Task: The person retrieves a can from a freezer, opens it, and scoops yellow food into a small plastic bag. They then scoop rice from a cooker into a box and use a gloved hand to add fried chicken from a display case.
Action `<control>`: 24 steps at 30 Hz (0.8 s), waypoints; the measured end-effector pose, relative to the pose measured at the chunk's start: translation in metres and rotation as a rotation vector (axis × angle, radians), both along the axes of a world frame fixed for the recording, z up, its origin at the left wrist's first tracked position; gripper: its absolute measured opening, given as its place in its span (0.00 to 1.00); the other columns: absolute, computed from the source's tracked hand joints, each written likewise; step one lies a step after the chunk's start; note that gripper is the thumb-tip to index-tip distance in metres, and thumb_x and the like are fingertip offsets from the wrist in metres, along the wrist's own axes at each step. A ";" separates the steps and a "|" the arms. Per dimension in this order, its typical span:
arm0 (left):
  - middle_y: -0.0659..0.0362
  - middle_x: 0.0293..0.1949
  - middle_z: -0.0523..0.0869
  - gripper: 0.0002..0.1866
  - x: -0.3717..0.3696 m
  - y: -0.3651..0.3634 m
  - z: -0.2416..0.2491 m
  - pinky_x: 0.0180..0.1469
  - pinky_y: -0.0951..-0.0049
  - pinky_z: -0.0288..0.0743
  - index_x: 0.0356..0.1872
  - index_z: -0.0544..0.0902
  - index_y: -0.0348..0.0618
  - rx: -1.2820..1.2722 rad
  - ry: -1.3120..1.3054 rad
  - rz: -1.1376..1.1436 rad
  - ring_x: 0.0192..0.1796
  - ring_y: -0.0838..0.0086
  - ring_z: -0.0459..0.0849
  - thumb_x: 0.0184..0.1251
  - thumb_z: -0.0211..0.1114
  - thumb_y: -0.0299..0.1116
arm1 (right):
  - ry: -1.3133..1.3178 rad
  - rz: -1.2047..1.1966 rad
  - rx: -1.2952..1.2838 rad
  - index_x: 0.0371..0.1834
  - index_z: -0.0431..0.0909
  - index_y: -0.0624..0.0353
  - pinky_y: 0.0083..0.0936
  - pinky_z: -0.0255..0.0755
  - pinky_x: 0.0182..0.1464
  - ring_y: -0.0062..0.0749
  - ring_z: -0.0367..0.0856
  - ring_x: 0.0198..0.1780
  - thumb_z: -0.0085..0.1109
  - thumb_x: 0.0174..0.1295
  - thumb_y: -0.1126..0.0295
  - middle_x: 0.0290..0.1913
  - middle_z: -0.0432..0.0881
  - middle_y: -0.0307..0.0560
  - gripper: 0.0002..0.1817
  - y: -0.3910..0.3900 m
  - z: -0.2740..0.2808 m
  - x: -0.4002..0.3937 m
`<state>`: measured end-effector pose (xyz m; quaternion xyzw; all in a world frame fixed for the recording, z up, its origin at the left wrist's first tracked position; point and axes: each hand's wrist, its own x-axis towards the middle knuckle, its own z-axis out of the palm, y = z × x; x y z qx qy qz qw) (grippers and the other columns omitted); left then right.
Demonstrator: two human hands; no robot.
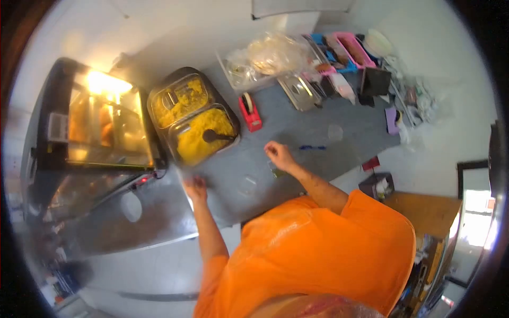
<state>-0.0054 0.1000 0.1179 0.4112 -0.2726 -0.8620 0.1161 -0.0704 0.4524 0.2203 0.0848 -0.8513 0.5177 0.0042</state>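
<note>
My left hand (195, 187) is at the front edge of the grey counter, near the seam with the metal worktop. Motion blurs its fingers. Over the counter, my right hand (281, 156) has its fingers drawn together; anything held in them is too small to make out. Just below it lies a small clear item with some green (275, 170). A blue pen (312, 147) rests to the right of this hand. Beyond my left hand is a metal pan of yellow food (199, 143) with a black spoon (214, 135) in it.
A lit glass warming cabinet (108, 124) stands left. A red tape dispenser (251, 112) sits beside the pans. At the back are a bin with plastic bags (270, 55), a steel lid (299, 91) and a pink tray (353, 49). A wooden shelf unit (421, 212) stands right.
</note>
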 end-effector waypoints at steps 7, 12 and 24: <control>0.61 0.36 0.82 0.13 0.292 0.000 0.021 0.34 0.74 0.72 0.44 0.76 0.45 -0.536 -0.388 0.610 0.36 0.75 0.80 0.69 0.54 0.42 | -0.156 0.836 -0.110 0.37 0.77 0.63 0.21 0.72 0.34 0.20 0.78 0.30 0.58 0.61 0.73 0.29 0.83 0.44 0.05 -0.167 -0.018 0.094; 0.59 0.38 0.83 0.15 0.489 0.118 -0.009 0.33 0.76 0.70 0.45 0.78 0.43 -0.372 -0.750 0.901 0.37 0.75 0.80 0.68 0.55 0.44 | -0.230 1.226 -0.196 0.36 0.77 0.64 0.17 0.71 0.35 0.19 0.77 0.31 0.55 0.62 0.76 0.28 0.79 0.39 0.03 -0.227 0.010 0.184; 0.62 0.42 0.82 0.19 0.742 0.151 -0.018 0.35 0.70 0.70 0.49 0.75 0.50 -0.034 -0.499 1.283 0.40 0.75 0.77 0.64 0.56 0.50 | -0.476 1.778 0.779 0.34 0.81 0.59 0.26 0.71 0.23 0.27 0.77 0.19 0.56 0.57 0.64 0.21 0.79 0.45 0.10 -0.343 -0.181 0.401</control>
